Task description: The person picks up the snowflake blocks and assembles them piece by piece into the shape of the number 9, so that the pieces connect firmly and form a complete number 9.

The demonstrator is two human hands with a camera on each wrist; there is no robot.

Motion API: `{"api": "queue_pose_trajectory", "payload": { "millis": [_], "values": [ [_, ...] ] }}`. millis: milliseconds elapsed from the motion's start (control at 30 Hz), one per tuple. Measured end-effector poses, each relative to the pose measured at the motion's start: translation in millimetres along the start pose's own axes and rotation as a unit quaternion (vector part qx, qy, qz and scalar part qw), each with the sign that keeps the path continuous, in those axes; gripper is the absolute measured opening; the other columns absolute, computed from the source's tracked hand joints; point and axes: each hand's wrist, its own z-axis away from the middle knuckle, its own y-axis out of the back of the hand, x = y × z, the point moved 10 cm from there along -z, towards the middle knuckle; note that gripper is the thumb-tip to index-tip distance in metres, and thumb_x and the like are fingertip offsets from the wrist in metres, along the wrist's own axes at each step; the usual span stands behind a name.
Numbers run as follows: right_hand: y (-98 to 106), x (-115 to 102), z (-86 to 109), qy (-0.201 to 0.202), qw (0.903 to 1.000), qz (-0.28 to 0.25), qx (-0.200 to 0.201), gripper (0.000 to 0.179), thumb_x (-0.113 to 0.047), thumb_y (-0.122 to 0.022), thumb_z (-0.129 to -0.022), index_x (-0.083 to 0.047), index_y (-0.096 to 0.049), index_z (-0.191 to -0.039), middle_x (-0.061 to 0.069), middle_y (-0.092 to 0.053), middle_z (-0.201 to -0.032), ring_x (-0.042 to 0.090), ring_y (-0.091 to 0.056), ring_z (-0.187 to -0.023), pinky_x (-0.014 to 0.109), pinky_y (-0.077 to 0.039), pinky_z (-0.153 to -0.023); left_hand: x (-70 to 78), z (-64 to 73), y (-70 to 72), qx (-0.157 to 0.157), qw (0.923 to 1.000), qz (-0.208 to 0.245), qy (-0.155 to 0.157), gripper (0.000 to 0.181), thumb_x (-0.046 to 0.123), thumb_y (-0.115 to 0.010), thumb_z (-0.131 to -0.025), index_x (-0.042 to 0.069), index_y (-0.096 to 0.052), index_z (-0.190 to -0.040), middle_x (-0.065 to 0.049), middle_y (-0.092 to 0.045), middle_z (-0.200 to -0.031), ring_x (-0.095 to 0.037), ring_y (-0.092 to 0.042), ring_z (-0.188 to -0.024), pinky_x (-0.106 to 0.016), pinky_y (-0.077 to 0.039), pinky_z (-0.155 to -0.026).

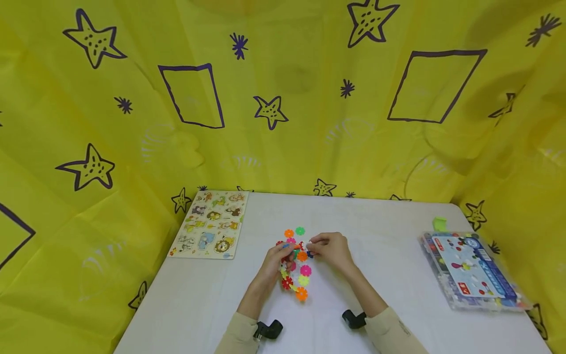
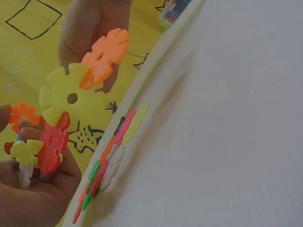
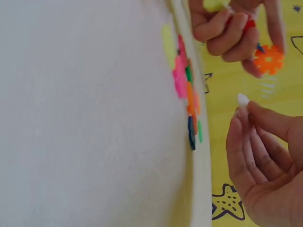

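Note:
My left hand (image 1: 270, 263) grips a linked chain of notched plastic flower discs. In the left wrist view, an orange disc (image 2: 113, 47), a pale yellow disc (image 2: 54, 92) and a red disc (image 2: 49, 146) stick out of it. Another orange disc (image 3: 269, 59) shows at the left fingertips in the right wrist view. My right hand (image 1: 333, 251) pinches a small white disc (image 3: 243, 99) between thumb and fingers, slightly apart from the chain. Loose discs lie on the table around both hands, including a green disc (image 1: 300, 230) and a pink disc (image 1: 305, 270).
A wooden animal puzzle board (image 1: 208, 226) lies at the table's back left. A clear plastic box (image 1: 448, 290) with a printed sheet stands at the right, a light green piece (image 1: 439, 224) behind it. Yellow patterned cloth (image 1: 300, 157) hangs around the white table (image 1: 380, 221).

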Motion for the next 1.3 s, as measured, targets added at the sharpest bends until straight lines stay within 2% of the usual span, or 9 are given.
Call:
{"api": "queue_pose_trajectory", "payload": {
  "millis": [67, 133, 333, 433, 667, 800, 1033, 1133, 1300],
  "values": [
    [0, -1, 2.8, -0.01, 0.9981, -0.06, -0.008, 0.013, -0.009, -0.083, -0.089, 0.002, -0.078, -0.094, 0.013, -0.077, -0.082, 0.033, -0.077, -0.074, 0.041, -0.063, -0.067, -0.3, 0.1, -0.1, 0.001, 1.0, 0.004, 0.001, 0.031, 0.034, -0.058, -0.107, 0.009, -0.057, -0.088, 0.0, -0.051, -0.079, -0.014, -0.043, -0.067, -0.023, -0.039, -0.06],
    [0, -3, 5.7, -0.018, 0.9956, -0.092, -0.011, 0.016, -0.01, -0.082, -0.09, 0.004, -0.077, -0.097, 0.016, -0.077, -0.085, 0.036, -0.077, -0.076, 0.045, -0.063, -0.07, -0.8, 0.3, -0.2, 0.002, 1.0, 0.009, 0.003, 0.031, 0.033, -0.058, -0.107, 0.007, -0.058, -0.09, 0.0, -0.051, -0.081, -0.014, -0.044, -0.067, -0.023, -0.04, -0.06],
    [0, -7, 11.5, -0.028, 0.9906, -0.133, -0.013, 0.02, -0.009, -0.081, -0.09, 0.007, -0.076, -0.1, 0.018, -0.077, -0.088, 0.034, -0.077, -0.074, 0.051, -0.062, -0.074, 0.4, 1.2, -1.2, 0.001, 1.0, 0.003, -0.004, 0.04, 0.032, -0.058, -0.107, -0.009, -0.061, -0.105, 0.0, -0.056, -0.081, -0.013, -0.046, -0.067, -0.021, -0.042, -0.059],
    [-1, -8, 13.4, -0.032, 0.9884, -0.148, -0.011, 0.019, -0.006, -0.081, -0.09, 0.009, -0.075, -0.1, 0.019, -0.077, -0.088, 0.035, -0.077, -0.074, 0.05, -0.062, -0.074, 1.3, 1.1, -2.2, -0.005, 0.9999, 0.003, -0.01, 0.041, 0.029, -0.057, -0.108, -0.011, -0.06, -0.105, -0.001, -0.057, -0.079, -0.013, -0.046, -0.065, -0.021, -0.041, -0.057],
    [-2, -8, 16.7, -0.03, 0.9875, -0.155, -0.012, 0.019, -0.005, -0.08, -0.091, 0.01, -0.074, -0.1, 0.02, -0.077, -0.088, 0.031, -0.077, -0.072, 0.051, -0.062, -0.074, 0.1, 1.7, -2.9, -0.01, 0.9999, 0.007, -0.005, 0.038, 0.029, -0.055, -0.109, -0.007, -0.06, -0.101, 0.0, -0.056, -0.077, -0.014, -0.045, -0.064, -0.022, -0.041, -0.057],
    [-2, -9, 17.6, -0.025, 0.9869, -0.158, -0.017, 0.02, -0.005, -0.08, -0.09, 0.011, -0.074, -0.099, 0.02, -0.077, -0.087, 0.031, -0.077, -0.071, 0.049, -0.062, -0.072, -0.8, 1.4, -2.8, -0.011, 0.9999, 0.009, -0.007, 0.041, 0.028, -0.057, -0.108, -0.012, -0.059, -0.103, -0.004, -0.057, -0.078, -0.014, -0.045, -0.063, -0.023, -0.041, -0.058],
    [-2, -13, 18.0, -0.012, 0.9878, -0.154, -0.016, 0.017, -0.004, -0.082, -0.088, 0.009, -0.076, -0.097, 0.019, -0.076, -0.083, 0.042, -0.075, -0.074, 0.048, -0.062, -0.069, -1.0, 0.0, -4.1, -0.016, 0.9998, 0.008, -0.013, 0.044, 0.03, -0.063, -0.105, -0.014, -0.059, -0.1, -0.007, -0.056, -0.079, -0.014, -0.045, -0.064, -0.022, -0.041, -0.06],
    [-2, -14, 19.3, -0.004, 0.9902, -0.139, -0.009, 0.015, -0.004, -0.083, -0.087, 0.008, -0.077, -0.095, 0.018, -0.076, -0.082, 0.043, -0.075, -0.073, 0.049, -0.062, -0.069, -1.4, 0.6, -3.1, -0.015, 0.9998, 0.007, -0.013, 0.045, 0.029, -0.065, -0.104, -0.016, -0.059, -0.105, -0.006, -0.056, -0.08, -0.014, -0.044, -0.065, -0.022, -0.041, -0.061],
    [-4, -14, 20.9, 0.008, 0.9917, -0.128, -0.001, 0.015, -0.005, -0.084, -0.087, 0.007, -0.079, -0.092, 0.018, -0.077, -0.081, 0.037, -0.076, -0.07, 0.043, -0.063, -0.065, -2.8, 2.0, -0.7, -0.011, 0.9998, 0.005, -0.013, 0.047, 0.025, -0.067, -0.104, -0.019, -0.061, -0.12, -0.006, -0.057, -0.082, -0.014, -0.046, -0.067, -0.022, -0.041, -0.062]
  ]
}}
